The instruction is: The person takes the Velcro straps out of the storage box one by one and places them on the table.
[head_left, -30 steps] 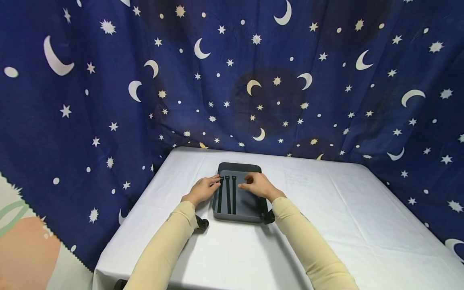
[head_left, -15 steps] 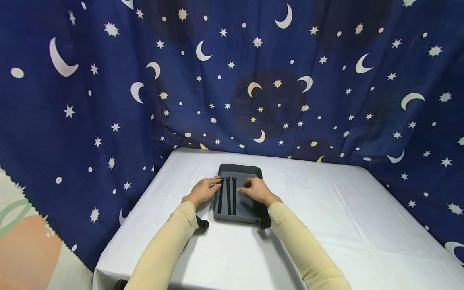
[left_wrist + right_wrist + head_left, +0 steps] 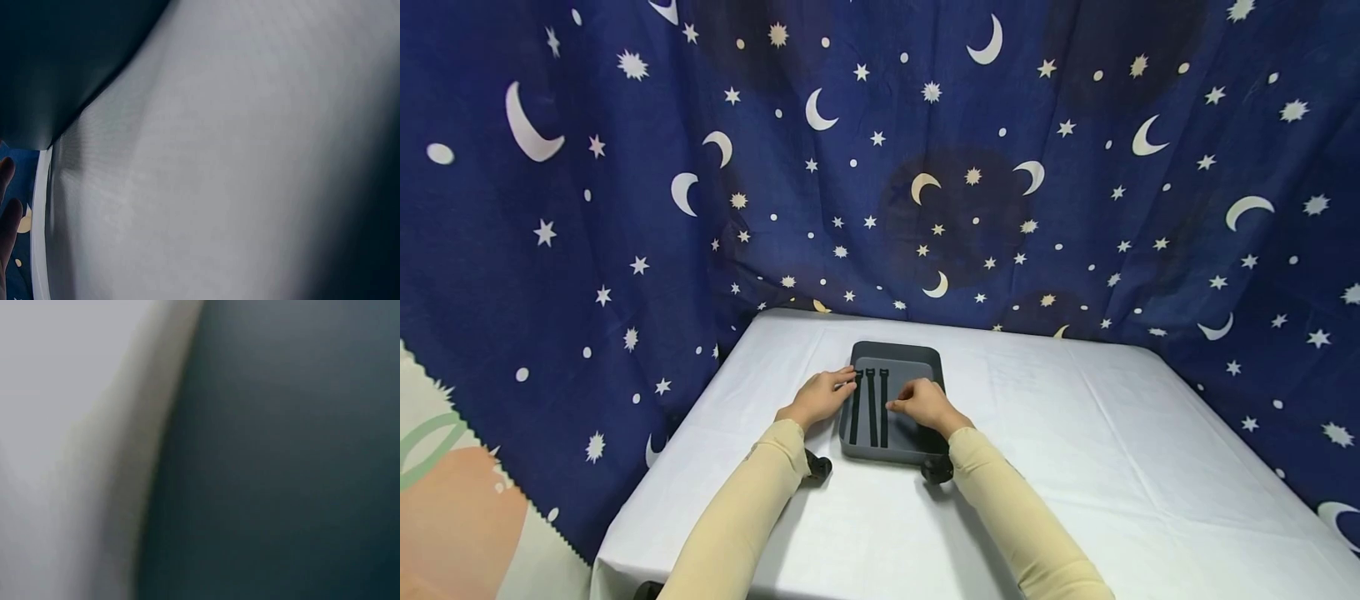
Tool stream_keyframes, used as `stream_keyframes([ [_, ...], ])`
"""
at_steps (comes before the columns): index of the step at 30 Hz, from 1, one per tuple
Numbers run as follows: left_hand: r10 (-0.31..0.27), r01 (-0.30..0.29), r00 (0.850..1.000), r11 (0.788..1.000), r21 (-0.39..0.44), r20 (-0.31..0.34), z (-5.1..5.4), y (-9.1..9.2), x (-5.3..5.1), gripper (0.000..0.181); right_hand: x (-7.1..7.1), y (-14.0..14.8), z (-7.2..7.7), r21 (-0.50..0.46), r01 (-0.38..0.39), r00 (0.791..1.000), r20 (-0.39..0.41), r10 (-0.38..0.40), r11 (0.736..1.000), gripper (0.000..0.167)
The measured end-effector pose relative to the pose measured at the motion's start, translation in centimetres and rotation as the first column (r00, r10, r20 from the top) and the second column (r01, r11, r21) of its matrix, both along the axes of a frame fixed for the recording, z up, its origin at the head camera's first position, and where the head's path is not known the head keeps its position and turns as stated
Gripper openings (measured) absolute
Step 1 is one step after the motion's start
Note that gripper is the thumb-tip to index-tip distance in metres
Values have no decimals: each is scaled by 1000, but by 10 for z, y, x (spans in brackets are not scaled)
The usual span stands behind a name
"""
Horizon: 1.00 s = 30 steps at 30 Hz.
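Note:
Three black straps lie lengthwise, side by side, in a dark grey tray: a left strap, a middle strap and a right strap. Each has a wider head at the far end. At the tray's left wall rests my left hand, fingers reaching forward over the rim by the left strap's head. Over the tray, my right hand has bent fingers, their tips beside the right strap's middle; whether they pinch anything is too small to tell. The left wrist view shows part of the left fingers.
The tray stands on a table with a white cloth. Behind hangs a dark blue curtain with moons and stars. A dark wrist camera is on the left wrist, another wrist camera on the right. The right wrist view is blurred.
My right hand has slid towards me along the right strap, and its fingers have drawn closer together. My left hand and the three straps stay in place.

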<state>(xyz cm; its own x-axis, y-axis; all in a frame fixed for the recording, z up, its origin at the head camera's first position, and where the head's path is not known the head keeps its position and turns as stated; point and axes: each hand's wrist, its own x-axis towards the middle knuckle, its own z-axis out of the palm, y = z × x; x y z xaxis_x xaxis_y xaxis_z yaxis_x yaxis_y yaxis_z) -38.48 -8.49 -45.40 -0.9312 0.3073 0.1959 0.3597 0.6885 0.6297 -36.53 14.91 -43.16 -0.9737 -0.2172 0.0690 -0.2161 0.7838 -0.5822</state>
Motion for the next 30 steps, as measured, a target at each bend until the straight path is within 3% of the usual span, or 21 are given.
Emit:
stream_keyframes([
  [15, 11, -11, 1000, 1000, -2, 11, -1, 0, 0, 43, 1, -12, -8, 4, 25, 1000, 19, -25, 1000, 24],
  [30, -5, 6, 1000, 1000, 14, -25, -5, -1, -4, 43, 0, -24, -14, 67, 72, 997, -21, -71, 995, 37],
])
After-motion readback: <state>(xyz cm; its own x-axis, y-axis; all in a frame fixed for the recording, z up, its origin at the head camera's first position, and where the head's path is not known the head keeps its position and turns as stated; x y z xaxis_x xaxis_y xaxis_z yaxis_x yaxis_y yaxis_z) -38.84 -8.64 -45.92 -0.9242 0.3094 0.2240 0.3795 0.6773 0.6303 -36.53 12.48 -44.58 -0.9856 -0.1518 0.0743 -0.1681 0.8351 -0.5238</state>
